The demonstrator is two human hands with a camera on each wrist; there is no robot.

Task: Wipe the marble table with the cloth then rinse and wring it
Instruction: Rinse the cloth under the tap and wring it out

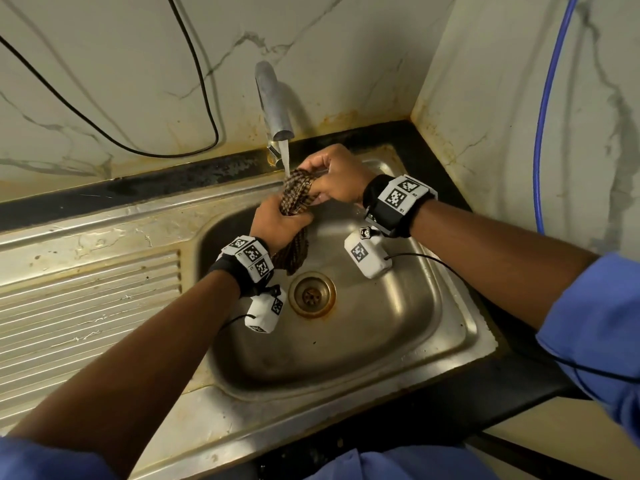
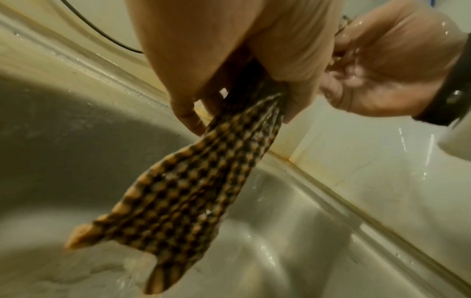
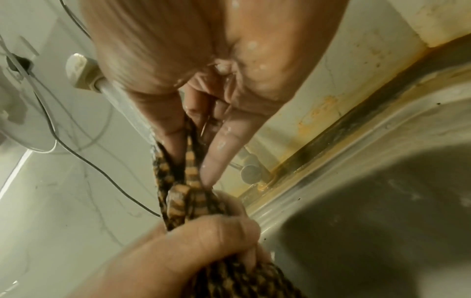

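Note:
A brown and orange checked cloth is bunched under the running tap, over the steel sink. My left hand grips the cloth's middle, and its lower end hangs wet toward the basin. My right hand pinches the upper end of the cloth between thumb and fingers, just beside the water stream. Both hands are wet. In the right wrist view my left hand closes round the cloth just below the right fingertips.
The sink's ribbed draining board lies to the left, the drain in the basin's middle. Marble walls close in behind and at right. A black cable loops on the back wall; a blue hose runs down the right wall.

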